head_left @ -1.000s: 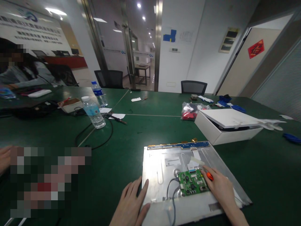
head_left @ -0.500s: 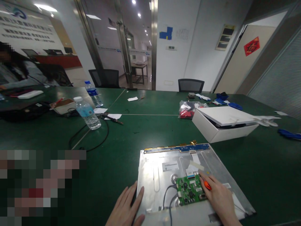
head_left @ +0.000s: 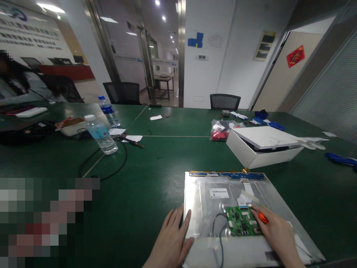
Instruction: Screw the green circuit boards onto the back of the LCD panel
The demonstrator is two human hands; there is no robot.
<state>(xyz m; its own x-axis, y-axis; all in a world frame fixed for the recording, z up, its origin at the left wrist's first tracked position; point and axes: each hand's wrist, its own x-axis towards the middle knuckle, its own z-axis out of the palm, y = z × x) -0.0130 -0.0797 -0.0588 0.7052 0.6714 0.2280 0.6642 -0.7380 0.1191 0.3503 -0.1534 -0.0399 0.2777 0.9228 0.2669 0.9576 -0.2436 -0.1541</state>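
Observation:
A flat silver display panel [head_left: 200,216] lies back side up on the table in front of me. Along its far edge runs a narrow blue circuit strip [head_left: 237,175]. On the panel's back sits a green circuit board [head_left: 241,221], joined by a white flat cable [head_left: 247,188] and dark wires [head_left: 221,242]. My left hand [head_left: 174,236] rests against the panel's left edge, fingers stretched out. At the board's upper right, my right hand [head_left: 277,229] is closed around an orange-handled tool [head_left: 262,218]; its tip is hidden by my fingers.
Beyond the panel stands a white box [head_left: 264,149] with its lid ajar, beside a clear bag with red contents [head_left: 223,132]. Two water bottles [head_left: 102,136] and a black cable [head_left: 122,165] are at left. A person [head_left: 22,82] sits far left; a blurred patch covers the lower left.
The panel, with its board, has shifted right across the table. Both my hands have moved along with it, keeping nearly the same places on it.

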